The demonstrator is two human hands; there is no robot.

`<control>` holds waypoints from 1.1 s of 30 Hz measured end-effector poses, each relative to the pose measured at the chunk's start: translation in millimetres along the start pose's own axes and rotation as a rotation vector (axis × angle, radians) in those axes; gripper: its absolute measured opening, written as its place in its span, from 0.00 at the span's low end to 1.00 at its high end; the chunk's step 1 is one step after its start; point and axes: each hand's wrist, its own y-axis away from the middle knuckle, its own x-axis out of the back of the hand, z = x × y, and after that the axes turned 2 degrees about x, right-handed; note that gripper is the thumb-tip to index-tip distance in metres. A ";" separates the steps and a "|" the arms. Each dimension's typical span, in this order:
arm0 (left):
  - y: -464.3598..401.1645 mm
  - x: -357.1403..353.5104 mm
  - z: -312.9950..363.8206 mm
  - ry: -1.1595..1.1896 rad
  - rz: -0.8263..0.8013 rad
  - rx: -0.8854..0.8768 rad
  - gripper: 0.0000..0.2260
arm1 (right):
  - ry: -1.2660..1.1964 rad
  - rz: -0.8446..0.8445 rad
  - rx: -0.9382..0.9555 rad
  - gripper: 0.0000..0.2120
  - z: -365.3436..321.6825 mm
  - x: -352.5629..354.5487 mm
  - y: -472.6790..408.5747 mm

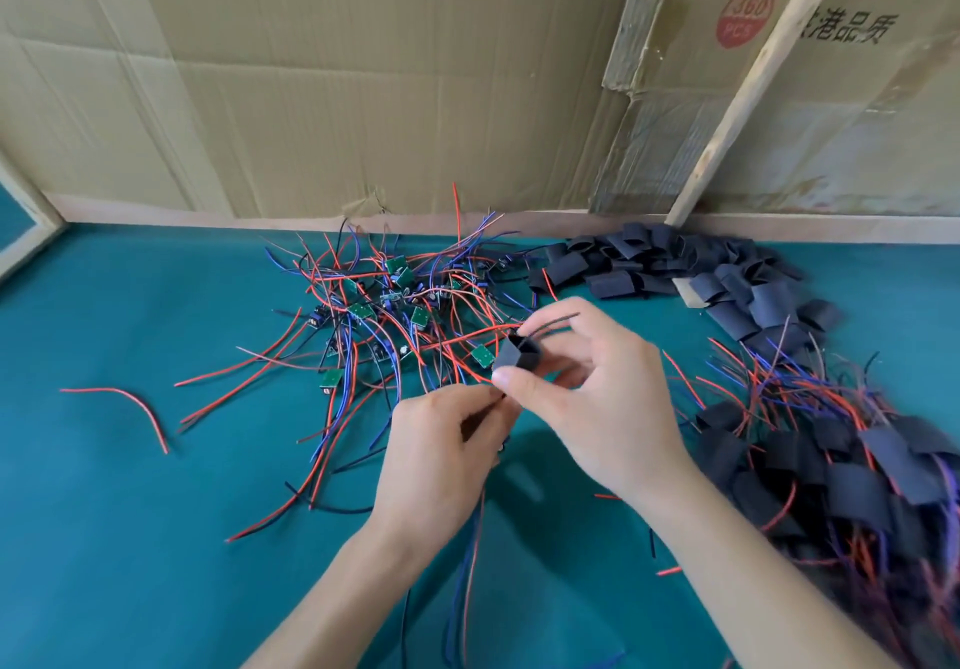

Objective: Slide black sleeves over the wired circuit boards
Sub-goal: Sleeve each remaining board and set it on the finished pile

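Now the right hand [597, 393] pinches a black sleeve [516, 355] above the bench [130, 512] while the left hand [441, 440] pinches the board's wires [470, 559], and a loose lead could snag the sleeve mouth and bunch up.

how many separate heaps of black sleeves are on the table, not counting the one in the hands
2. One heap of empty black sleeves lies at the back right by the cardboard wall; one heap of sleeved boards sits at the right edge. Strays may be hidden under the wires.
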 end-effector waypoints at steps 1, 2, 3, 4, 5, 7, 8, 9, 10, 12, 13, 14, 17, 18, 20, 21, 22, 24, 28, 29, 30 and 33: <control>0.0 1.0 -0.1 0.000 -0.003 -0.010 0.17 | -0.030 -0.007 -0.032 0.15 4.6 -2.1 4.1; -0.2 1.9 -0.2 -0.002 -0.024 -0.014 0.15 | -0.070 -0.002 -0.071 0.14 8.7 -3.5 7.8; -0.4 2.4 -0.5 0.030 -0.052 -0.005 0.12 | -0.113 0.016 -0.114 0.13 12.7 -3.6 11.7; -0.5 2.2 -0.6 0.093 -0.088 0.019 0.08 | -0.158 0.044 -0.154 0.13 16.3 -3.1 15.0; -0.4 2.2 -0.8 0.144 -0.114 0.042 0.05 | -0.204 0.074 -0.194 0.13 19.6 -2.2 18.5; -0.8 1.5 -1.9 0.163 -0.126 0.062 0.10 | -0.295 0.114 -0.267 0.13 25.0 -0.2 24.4; -0.6 0.2 -2.8 0.166 -0.128 0.068 0.13 | -0.324 0.119 -0.294 0.12 27.2 0.6 26.9; -0.2 -0.3 -2.9 0.174 -0.124 0.078 0.14 | -0.340 0.119 -0.317 0.12 29.2 1.3 28.6; 0.4 -0.5 -3.3 0.180 -0.121 0.086 0.14 | -0.356 0.118 -0.339 0.13 30.3 2.1 30.1; 1.1 -0.6 -3.6 0.204 -0.133 0.075 0.14 | -0.420 0.137 -0.380 0.14 31.2 4.2 30.7; 1.2 -0.9 -3.3 0.222 -0.155 0.058 0.13 | -0.448 0.148 -0.399 0.14 31.6 5.0 30.9; 1.2 -1.8 -2.6 0.244 -0.177 0.042 0.13 | -0.467 0.155 -0.414 0.13 31.9 5.6 31.0; 2.9 -4.5 -0.5 0.298 -0.192 0.032 0.15 | -0.533 0.156 -0.449 0.10 30.1 5.1 31.9; 3.5 -5.9 -1.3 0.302 -0.191 0.030 0.16 | -0.552 0.159 -0.462 0.09 29.7 4.5 31.9; 5.6 -7.9 -3.1 0.293 -0.206 0.016 0.18 | -0.568 0.165 -0.487 0.09 29.2 4.0 32.5; 6.7 -8.4 -3.4 0.285 -0.211 0.001 0.19 | -0.570 0.163 -0.495 0.09 28.9 4.2 32.9; 7.4 -9.0 -2.9 0.273 -0.211 -0.021 0.20 | -0.573 0.158 -0.498 0.09 28.5 4.4 33.3; 8.2 -9.7 -1.3 0.228 -0.202 -0.062 0.22 | -0.581 0.139 -0.494 0.10 27.3 4.7 34.7; 7.9 -7.7 -2.3 0.131 -0.125 -0.124 0.22 | -0.592 0.111 -0.497 0.08 25.0 2.7 35.6; 7.9 -6.6 -2.1 0.126 -0.105 -0.130 0.21 | -0.607 0.112 -0.509 0.07 24.2 2.1 35.5; 7.6 -6.2 -1.8 0.115 -0.079 -0.142 0.20 | -0.630 0.117 -0.523 0.08 23.5 1.7 35.1; 7.6 -6.5 -0.3 0.015 0.033 -0.219 0.12 | -0.702 0.158 -0.561 0.14 22.4 1.2 35.4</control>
